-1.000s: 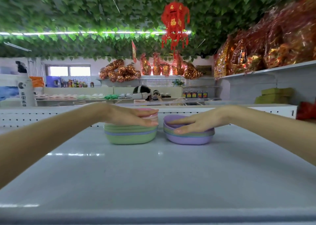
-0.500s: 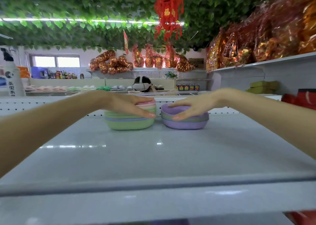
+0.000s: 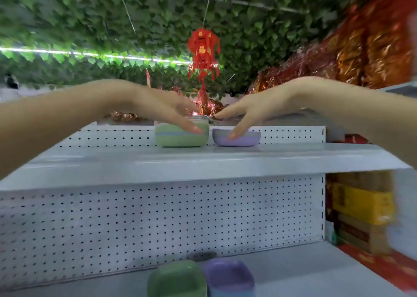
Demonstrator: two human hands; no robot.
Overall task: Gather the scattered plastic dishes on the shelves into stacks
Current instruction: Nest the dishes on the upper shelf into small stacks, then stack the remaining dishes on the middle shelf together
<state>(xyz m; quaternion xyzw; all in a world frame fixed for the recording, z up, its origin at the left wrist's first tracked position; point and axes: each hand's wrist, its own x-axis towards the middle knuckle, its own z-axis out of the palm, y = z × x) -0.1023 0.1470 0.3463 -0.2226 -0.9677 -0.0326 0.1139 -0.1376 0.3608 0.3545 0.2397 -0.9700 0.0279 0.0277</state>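
Resting on the upper shelf (image 3: 203, 161): green dish stack (image 3: 178, 138) and purple dish stack (image 3: 243, 140), just beside each other. Left hand (image 3: 155, 107) and right hand (image 3: 257, 108) lay straight, slightly spread fingers on their tops. Lower shelf (image 3: 304, 272): lower green stack (image 3: 177, 278) touching lower purple stack (image 3: 229, 274).

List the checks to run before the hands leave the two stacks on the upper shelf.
1. Left hand fingers lie straight on green stack: ok.
2. Right hand fingertips touch purple stack: ok.
3. Both stacks sit level on upper shelf, with a gap between them: ok.
4. Dishes nested evenly in each stack: cannot tell, blurred.
5. Green dishes and purple dishes on lower shelf fully stacked: cannot tell, cut off by the frame edge.
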